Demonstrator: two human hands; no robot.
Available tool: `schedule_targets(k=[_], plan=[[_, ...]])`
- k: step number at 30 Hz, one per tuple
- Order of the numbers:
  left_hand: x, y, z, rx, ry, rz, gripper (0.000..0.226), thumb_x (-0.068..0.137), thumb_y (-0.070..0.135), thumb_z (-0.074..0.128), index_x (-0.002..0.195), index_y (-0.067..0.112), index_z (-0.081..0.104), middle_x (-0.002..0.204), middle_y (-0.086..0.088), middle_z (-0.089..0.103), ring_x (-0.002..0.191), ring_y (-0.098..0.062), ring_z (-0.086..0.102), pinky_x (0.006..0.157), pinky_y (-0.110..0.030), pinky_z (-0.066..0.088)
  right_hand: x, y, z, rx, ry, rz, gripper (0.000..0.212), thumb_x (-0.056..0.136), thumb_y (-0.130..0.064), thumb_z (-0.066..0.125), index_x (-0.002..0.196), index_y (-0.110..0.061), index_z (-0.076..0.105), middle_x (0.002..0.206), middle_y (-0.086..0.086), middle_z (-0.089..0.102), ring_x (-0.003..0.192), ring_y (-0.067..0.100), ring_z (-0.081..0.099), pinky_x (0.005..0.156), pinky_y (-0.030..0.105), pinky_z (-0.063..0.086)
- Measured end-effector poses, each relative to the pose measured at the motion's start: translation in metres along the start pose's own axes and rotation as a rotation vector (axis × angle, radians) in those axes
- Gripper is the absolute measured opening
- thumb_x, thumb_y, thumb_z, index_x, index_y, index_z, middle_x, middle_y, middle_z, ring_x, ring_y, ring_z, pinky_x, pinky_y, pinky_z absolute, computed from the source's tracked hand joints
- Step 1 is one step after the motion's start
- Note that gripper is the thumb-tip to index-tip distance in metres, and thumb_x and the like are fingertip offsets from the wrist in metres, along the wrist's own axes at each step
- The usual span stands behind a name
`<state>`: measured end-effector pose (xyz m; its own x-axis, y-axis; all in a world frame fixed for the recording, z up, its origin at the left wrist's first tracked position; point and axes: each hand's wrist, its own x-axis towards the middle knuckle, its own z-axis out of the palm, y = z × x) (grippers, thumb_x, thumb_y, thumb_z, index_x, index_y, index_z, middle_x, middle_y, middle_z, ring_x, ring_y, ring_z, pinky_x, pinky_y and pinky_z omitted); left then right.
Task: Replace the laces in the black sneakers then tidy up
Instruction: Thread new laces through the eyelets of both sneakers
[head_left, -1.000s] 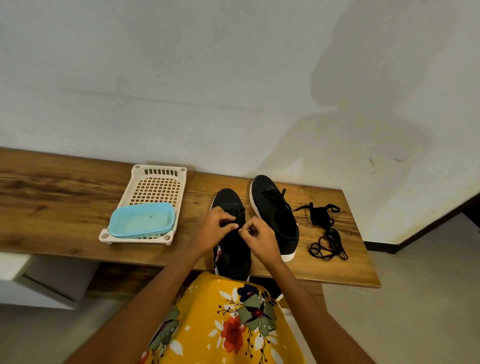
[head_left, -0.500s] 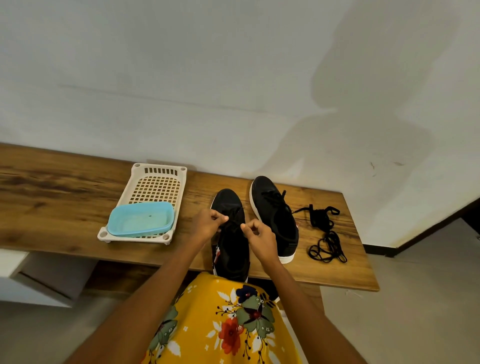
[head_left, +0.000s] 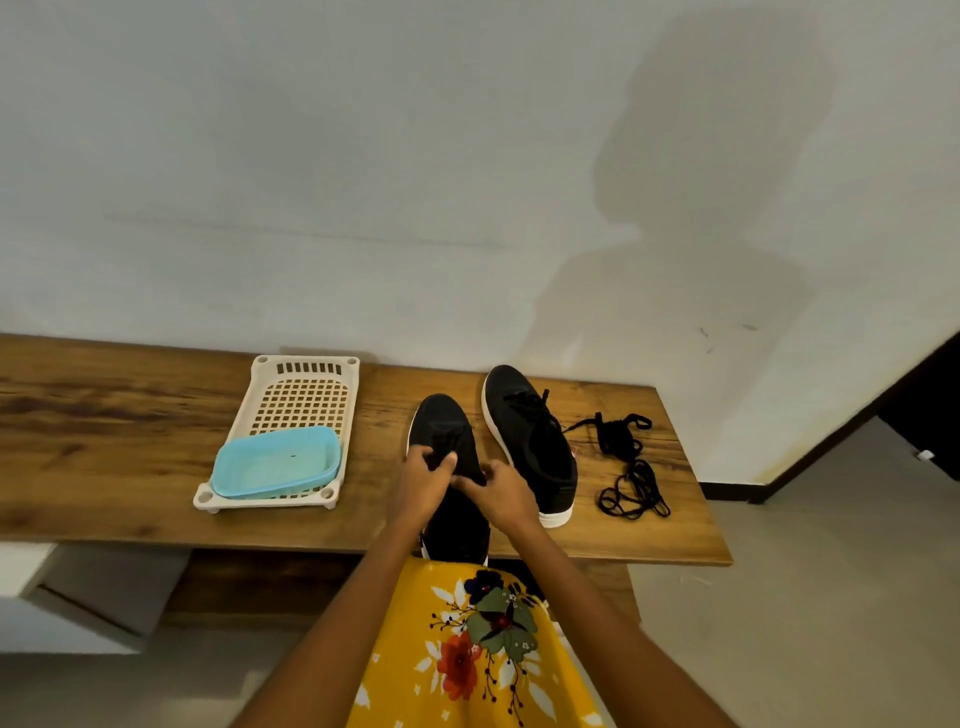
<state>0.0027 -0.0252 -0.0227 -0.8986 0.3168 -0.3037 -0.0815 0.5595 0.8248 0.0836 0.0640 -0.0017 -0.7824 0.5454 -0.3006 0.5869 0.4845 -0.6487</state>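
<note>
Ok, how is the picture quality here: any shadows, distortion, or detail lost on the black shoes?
Head view: a large soft shadow of the person falls on the white wall; wide-angle bending curves the wooden bench; the black sneaker under the hands is so dark that its lace detail barely shows.

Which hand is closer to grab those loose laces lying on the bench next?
Right. The loose laces lie on the bench beyond the far sneaker, on the right hand's side. The left hand would have to cross over both the near sneaker and the right hand.
</note>
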Motion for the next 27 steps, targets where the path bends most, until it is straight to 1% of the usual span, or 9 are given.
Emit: schedule_targets(k=[2, 4, 6, 9, 12, 15, 22, 24, 27], plan=[[-0.007, -0.008, 0.003, 0.099, -0.065, -0.042, 0.053, 0.086, 0.035, 0.062, 0.131, 0.012, 0.044, 0.126, -0.011, 0.053, 0.113, -0.028, 0.054, 0.091, -0.038, 0.047, -0.004, -0.001, -0.002, -0.186, -0.076, 0.055, 0.043, 0.09, -0.041, 0.058, 0.117, -0.008, 0.055, 0.113, 0.01, 0.062, 0.103, 0.027, 0.06, 0.07, 0.029, 0.041], [-0.012, -0.015, 0.006, 0.204, -0.079, -0.049, 0.054, 0.083, 0.027, 0.065, 0.128, 0.01, 0.042, 0.125, -0.013, 0.052, 0.112, -0.03, 0.054, 0.089, -0.037, 0.048, -0.009, -0.002, -0.001, -0.285, -0.077, 0.069, 0.03, 0.095, -0.028, 0.05, 0.114, -0.005, 0.054, 0.116, 0.013, 0.061, 0.107, 0.03, 0.058, 0.073, 0.03, 0.041], [-0.014, -0.017, 0.008, 0.284, -0.032, -0.026, 0.043, 0.084, 0.016, 0.062, 0.124, 0.011, 0.046, 0.12, -0.013, 0.054, 0.107, -0.027, 0.056, 0.085, -0.035, 0.05, -0.008, 0.001, 0.005, -0.318, 0.008, 0.039, 0.019, 0.097, -0.019, 0.044, 0.108, -0.007, 0.054, 0.114, 0.015, 0.063, 0.105, 0.031, 0.059, 0.075, 0.033, 0.044], [-0.005, -0.013, 0.008, 0.245, 0.026, 0.073, 0.033, 0.087, 0.008, 0.057, 0.119, 0.014, 0.053, 0.11, -0.009, 0.061, 0.1, -0.022, 0.059, 0.083, -0.033, 0.051, 0.0, 0.006, 0.012, -0.227, 0.168, -0.004, 0.031, 0.097, -0.013, 0.038, 0.124, -0.01, 0.052, 0.105, 0.013, 0.066, 0.097, 0.031, 0.061, 0.069, 0.034, 0.043], [0.01, -0.003, 0.009, 0.191, 0.045, 0.169, 0.036, 0.088, 0.003, 0.054, 0.123, 0.012, 0.054, 0.113, -0.008, 0.063, 0.102, -0.02, 0.059, 0.081, -0.026, 0.048, 0.017, 0.013, 0.012, -0.141, 0.254, 0.001, 0.04, 0.098, -0.014, 0.038, 0.137, -0.017, 0.045, 0.105, 0.011, 0.066, 0.095, 0.029, 0.063, 0.066, 0.03, 0.041], [0.021, -0.002, 0.016, 0.162, 0.089, 0.185, 0.039, 0.088, 0.003, 0.055, 0.126, 0.012, 0.054, 0.116, -0.009, 0.062, 0.105, -0.021, 0.059, 0.087, -0.029, 0.049, 0.033, 0.015, 0.012, -0.121, 0.268, -0.008, 0.041, 0.098, -0.016, 0.038, 0.139, -0.022, 0.043, 0.105, 0.008, 0.067, 0.094, 0.026, 0.063, 0.068, 0.03, 0.043], [0.019, -0.008, 0.026, 0.126, 0.123, 0.187, 0.042, 0.093, 0.016, 0.053, 0.134, 0.011, 0.045, 0.131, -0.012, 0.05, 0.118, -0.026, 0.05, 0.094, -0.034, 0.044, 0.04, 0.016, 0.015, -0.047, 0.206, -0.012, 0.034, 0.099, -0.035, 0.043, 0.127, -0.017, 0.049, 0.112, 0.006, 0.065, 0.103, 0.024, 0.062, 0.082, 0.037, 0.052], [0.005, -0.001, 0.025, 0.114, 0.107, 0.183, 0.046, 0.093, 0.016, 0.054, 0.136, 0.009, 0.041, 0.136, -0.013, 0.042, 0.124, -0.027, 0.044, 0.098, -0.036, 0.041, 0.033, 0.012, 0.013, -0.025, 0.185, -0.012, 0.033, 0.1, -0.036, 0.04, 0.122, -0.014, 0.051, 0.116, 0.008, 0.061, 0.105, 0.026, 0.059, 0.085, 0.039, 0.05], [-0.018, 0.018, 0.022, 0.173, 0.085, 0.247, 0.043, 0.093, 0.014, 0.052, 0.135, 0.005, 0.041, 0.137, -0.015, 0.039, 0.125, -0.027, 0.042, 0.101, -0.032, 0.038, 0.016, 0.0, 0.002, -0.039, 0.193, -0.043, 0.033, 0.101, -0.033, 0.037, 0.121, -0.011, 0.052, 0.123, 0.009, 0.052, 0.106, 0.027, 0.056, 0.082, 0.035, 0.046]])
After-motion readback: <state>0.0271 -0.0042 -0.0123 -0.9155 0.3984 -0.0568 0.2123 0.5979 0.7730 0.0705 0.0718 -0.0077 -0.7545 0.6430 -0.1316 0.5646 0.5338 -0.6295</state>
